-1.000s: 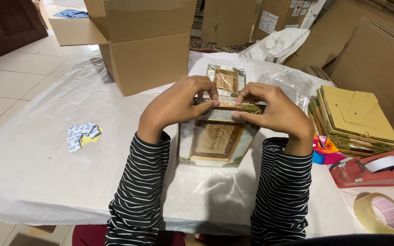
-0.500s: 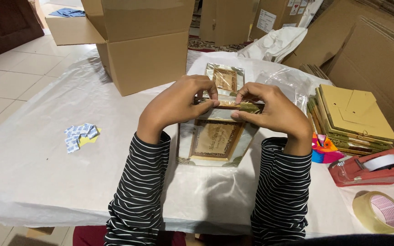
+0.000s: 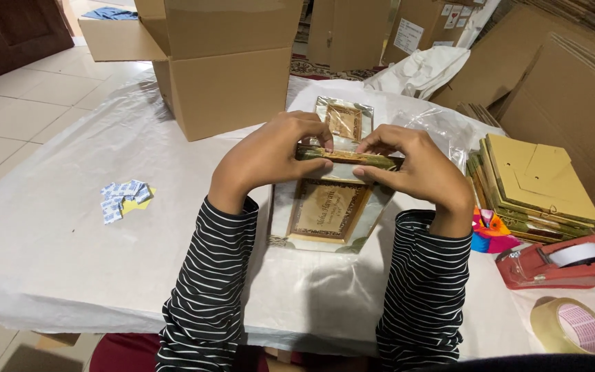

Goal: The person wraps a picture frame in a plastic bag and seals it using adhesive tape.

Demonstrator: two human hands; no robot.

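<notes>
Striped sleeves frame the lower centre, and your left hand (image 3: 270,157) and right hand (image 3: 418,169) both pinch a gold-edged framed picture (image 3: 348,157) held on edge mid-frame, fingers curled tight over its top rim. Just beneath it another framed picture (image 3: 328,213) lies flat in clear plastic on the white-covered tabletop (image 3: 49,255), so the wrapping looks part done. At lower right sit a red tape dispenser (image 3: 562,260) and a tape roll (image 3: 573,326); flat yellow cartons (image 3: 535,182) stack right, and an open cardboard box (image 3: 225,65) stands at upper left.
</notes>
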